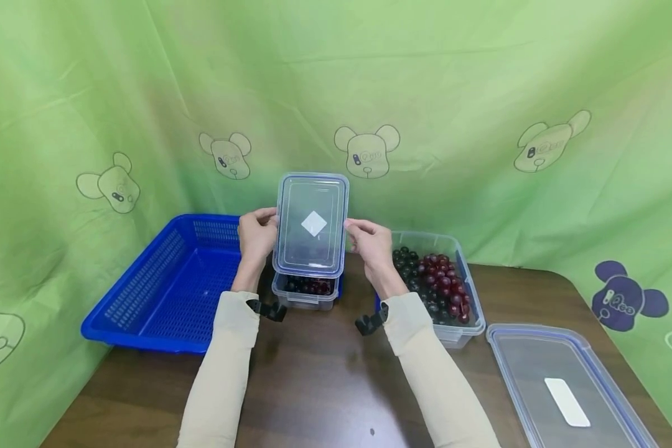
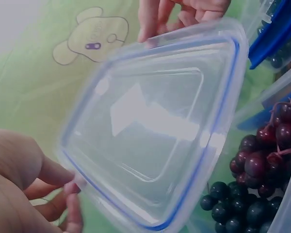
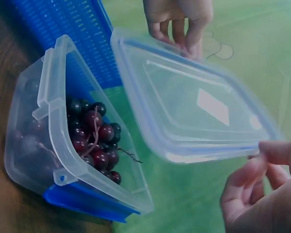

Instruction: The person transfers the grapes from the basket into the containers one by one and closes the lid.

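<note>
Both hands hold up a clear plastic lid (image 1: pixel 292 249) with a blue seal and a white diamond label, tilted above a small food container (image 1: pixel 308 300). My left hand (image 1: pixel 256 238) pinches the lid's left edge. At the opposite edge, my right hand (image 1: pixel 371 246) pinches it between thumb and fingers. In the right wrist view the small container (image 3: pixel 26 121) is uncovered and holds dark red and black grapes (image 3: pixel 99 155), with a blue clip flap hanging at its side. The lid is apart from the container's rim.
A blue slotted basket (image 1: pixel 162 292) stands at the left. On the right is a larger clear container (image 1: pixel 465 333) with black and red grapes (image 1: pixel 442 283). A large blue-edged lid (image 1: pixel 529 373) lies at the right front of the wooden table (image 1: pixel 308 379). A green curtain (image 1: pixel 453 81) hangs behind.
</note>
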Motion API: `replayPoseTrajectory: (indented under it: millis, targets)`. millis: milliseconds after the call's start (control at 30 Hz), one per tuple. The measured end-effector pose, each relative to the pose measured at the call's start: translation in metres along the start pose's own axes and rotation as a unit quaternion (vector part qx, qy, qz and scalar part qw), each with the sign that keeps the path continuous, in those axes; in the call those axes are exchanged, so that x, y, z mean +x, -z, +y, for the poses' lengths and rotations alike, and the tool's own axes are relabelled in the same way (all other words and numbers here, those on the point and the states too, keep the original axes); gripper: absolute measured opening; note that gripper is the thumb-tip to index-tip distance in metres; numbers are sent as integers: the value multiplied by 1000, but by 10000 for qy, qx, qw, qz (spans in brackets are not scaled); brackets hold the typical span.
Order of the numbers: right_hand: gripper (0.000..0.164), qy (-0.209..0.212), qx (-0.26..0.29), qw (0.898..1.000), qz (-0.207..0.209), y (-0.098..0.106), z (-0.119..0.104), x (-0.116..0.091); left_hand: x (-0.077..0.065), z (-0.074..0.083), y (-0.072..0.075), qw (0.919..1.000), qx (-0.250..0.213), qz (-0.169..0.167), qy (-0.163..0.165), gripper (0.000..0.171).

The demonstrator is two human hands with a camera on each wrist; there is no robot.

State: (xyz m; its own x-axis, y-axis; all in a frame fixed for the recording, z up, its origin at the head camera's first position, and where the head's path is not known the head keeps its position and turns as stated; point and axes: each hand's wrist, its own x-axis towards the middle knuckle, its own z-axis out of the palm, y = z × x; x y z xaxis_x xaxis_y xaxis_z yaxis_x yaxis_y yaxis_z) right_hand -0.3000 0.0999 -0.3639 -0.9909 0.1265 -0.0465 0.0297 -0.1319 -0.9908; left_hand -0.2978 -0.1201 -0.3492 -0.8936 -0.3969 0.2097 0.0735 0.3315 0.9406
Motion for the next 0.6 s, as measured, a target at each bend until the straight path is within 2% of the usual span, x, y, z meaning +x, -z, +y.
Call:
replayPoseTrajectory:
  millis: [200,367,500,600]
  targets:
    - [31,206,355,9986,-329,-1,-3,-4,-2,1,4,9964,-774,207,-262,23]
    - [32,196,178,9986,-466,1,-3,-7,-4,1,6,9927,-1127,128,-406,22]
    - [36,38,108,9988,-473,3,0,-7,-7,-4,9,9936,-1123,-23,-112,21]
    - [40,-109,-3,9988,-477,4,2,-7,-7,-7,11,9933,-1089,-299,238,23]
